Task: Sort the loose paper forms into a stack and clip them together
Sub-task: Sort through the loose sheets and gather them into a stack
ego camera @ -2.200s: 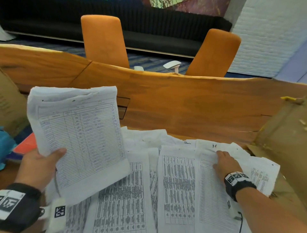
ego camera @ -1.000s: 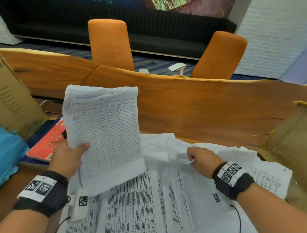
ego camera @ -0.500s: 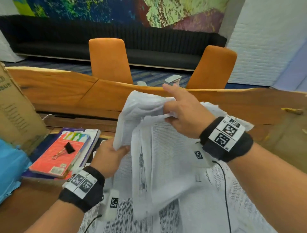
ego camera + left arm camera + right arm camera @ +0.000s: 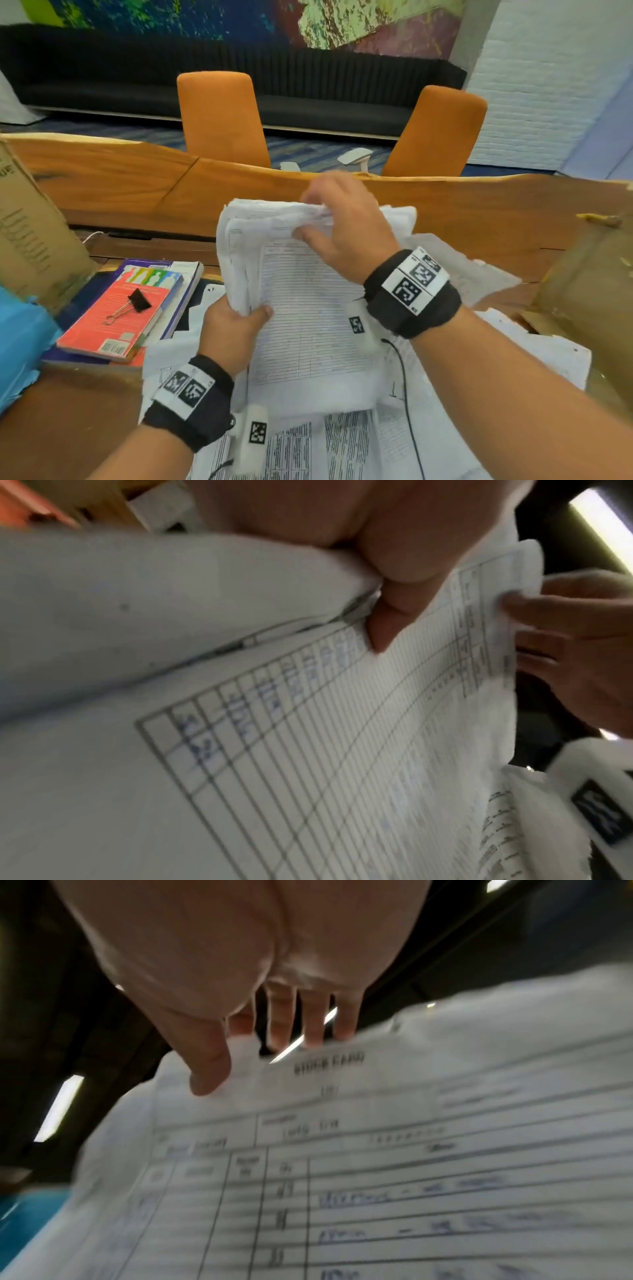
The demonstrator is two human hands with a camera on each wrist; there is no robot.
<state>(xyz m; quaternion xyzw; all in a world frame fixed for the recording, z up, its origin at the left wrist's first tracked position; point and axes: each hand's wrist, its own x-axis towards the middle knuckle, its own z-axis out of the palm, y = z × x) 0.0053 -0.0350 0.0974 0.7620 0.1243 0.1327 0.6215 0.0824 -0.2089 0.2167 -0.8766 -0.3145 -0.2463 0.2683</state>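
Both hands grip forms; binder clip left on red book

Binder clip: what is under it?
The binder clip lies on a red book, which rests on another book. Whatever lies beneath the books is covered.

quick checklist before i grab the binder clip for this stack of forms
1. Left hand grips the stack of forms at its left edge: ok.
2. Right hand pinches the stack's top edge: ok.
3. Sheet edges squared: not ok, left edges look splayed.
4. All forms gathered: not ok, loose forms still lie on the table.
5. Binder clip in view, lying on the red book: ok.
6. A hand free to fetch the clip: not ok, both hold the stack.
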